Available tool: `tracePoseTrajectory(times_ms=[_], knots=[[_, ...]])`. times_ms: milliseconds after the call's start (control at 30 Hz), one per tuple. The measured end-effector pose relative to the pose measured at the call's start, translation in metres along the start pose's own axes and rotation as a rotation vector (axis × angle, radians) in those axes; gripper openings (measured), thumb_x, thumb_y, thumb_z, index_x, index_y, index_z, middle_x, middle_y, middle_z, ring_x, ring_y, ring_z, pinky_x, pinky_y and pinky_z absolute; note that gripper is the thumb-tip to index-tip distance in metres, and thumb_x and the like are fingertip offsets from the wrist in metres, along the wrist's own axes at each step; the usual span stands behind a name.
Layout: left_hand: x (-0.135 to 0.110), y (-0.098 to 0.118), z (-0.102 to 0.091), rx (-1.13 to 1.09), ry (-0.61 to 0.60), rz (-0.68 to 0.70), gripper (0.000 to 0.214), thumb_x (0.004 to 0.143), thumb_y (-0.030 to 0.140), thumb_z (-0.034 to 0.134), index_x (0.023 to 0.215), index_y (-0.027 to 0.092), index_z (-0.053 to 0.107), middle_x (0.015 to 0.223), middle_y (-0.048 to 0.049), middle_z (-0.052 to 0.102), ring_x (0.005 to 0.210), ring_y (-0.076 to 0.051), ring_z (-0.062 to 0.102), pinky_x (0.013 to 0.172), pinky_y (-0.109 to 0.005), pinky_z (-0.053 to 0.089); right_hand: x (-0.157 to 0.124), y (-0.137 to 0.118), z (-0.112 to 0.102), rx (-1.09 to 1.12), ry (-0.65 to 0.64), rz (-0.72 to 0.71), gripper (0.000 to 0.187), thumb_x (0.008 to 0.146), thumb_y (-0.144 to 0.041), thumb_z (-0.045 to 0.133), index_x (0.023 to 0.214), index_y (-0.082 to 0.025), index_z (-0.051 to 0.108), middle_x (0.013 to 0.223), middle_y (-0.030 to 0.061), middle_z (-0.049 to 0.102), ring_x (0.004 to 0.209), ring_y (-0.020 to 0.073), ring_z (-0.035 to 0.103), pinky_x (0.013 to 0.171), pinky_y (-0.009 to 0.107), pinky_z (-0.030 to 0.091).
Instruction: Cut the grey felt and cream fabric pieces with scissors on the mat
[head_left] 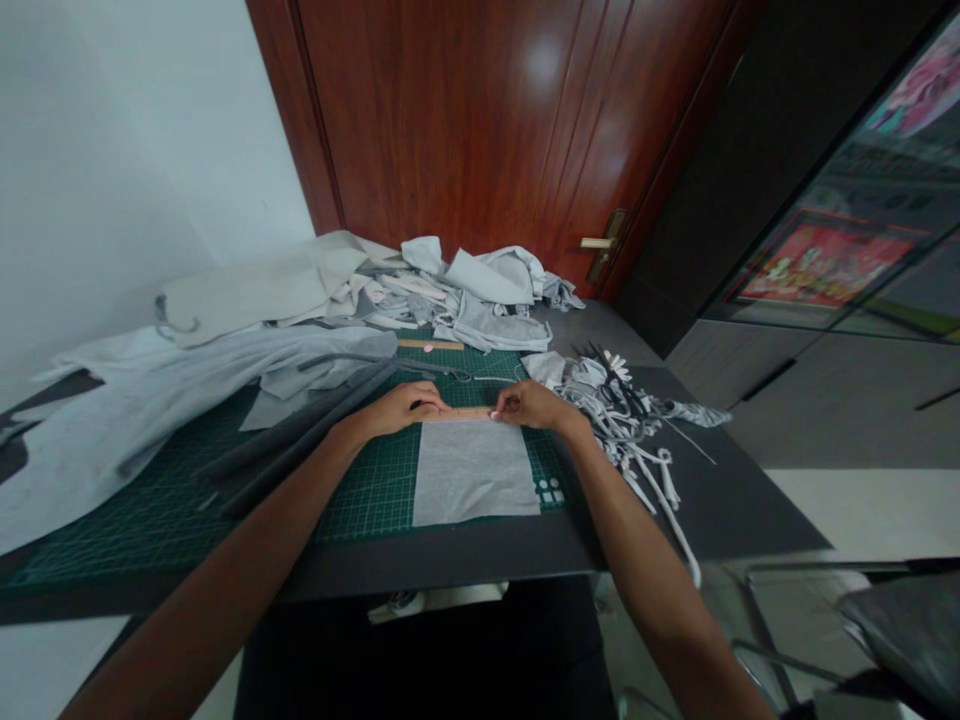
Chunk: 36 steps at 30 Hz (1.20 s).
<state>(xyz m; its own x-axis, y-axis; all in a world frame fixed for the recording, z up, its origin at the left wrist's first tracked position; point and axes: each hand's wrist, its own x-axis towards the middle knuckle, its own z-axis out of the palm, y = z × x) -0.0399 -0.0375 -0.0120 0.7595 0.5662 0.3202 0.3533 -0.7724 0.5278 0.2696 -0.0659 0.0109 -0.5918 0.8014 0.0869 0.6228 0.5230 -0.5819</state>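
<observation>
Ruler (471, 412), fingers (513, 397) at both ends, cloth (475, 470) alongside

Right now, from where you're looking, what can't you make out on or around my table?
All in the head view:
Ruler: its marks are too small to read; the right hand hides where its right end lies.
Pale bit at the right fingertips: too small to identify, partly covered by the fingers.
Fabric pile: lower layers hidden by upper ones.
Chair: cut off by the right edge.
</observation>
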Motion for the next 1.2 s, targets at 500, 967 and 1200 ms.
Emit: tracePoseTrajectory(times_ms=[500,967,1200], knots=[[0.001,0.001,-0.001,0.001,-0.007,-0.008,0.033,0.100,0.038,0.050,0.102,0.017,0.076,0.096,-0.0077,0.068,0.089,-0.018,0.064,0.082,-0.028,0.047,-0.008,0.014,-0.013,-0.028,-0.024,0.032,0.024,0.082,-0.040,0.070,0.081,-0.016,0.074,0.066,-0.0009,0.062,0.061,0.0115,0.052,0.058,0.024,0.034],[0.001,0.001,-0.001,0.000,-0.007,-0.020,0.031,0.099,0.035,0.051,0.100,0.017,0.076,0.096,-0.0074,0.069,0.088,-0.017,0.063,0.082,-0.028,0.048,-0.016,0.021,-0.024,-0.093,-0.029,0.128,0.016,0.077,-0.033,0.072,0.078,-0.017,0.075,0.067,-0.0006,0.064,0.063,0.0122,0.055,0.059,0.023,0.035],[0.001,0.002,-0.001,0.003,-0.013,-0.018,0.031,0.100,0.035,0.051,0.101,0.018,0.076,0.095,-0.0073,0.068,0.089,-0.018,0.064,0.082,-0.028,0.048,-0.022,0.023,-0.030,-0.128,-0.016,0.195,0.009,0.074,-0.028,0.074,0.071,-0.019,0.074,0.062,-0.0005,0.063,0.058,0.0126,0.053,0.055,0.025,0.033]])
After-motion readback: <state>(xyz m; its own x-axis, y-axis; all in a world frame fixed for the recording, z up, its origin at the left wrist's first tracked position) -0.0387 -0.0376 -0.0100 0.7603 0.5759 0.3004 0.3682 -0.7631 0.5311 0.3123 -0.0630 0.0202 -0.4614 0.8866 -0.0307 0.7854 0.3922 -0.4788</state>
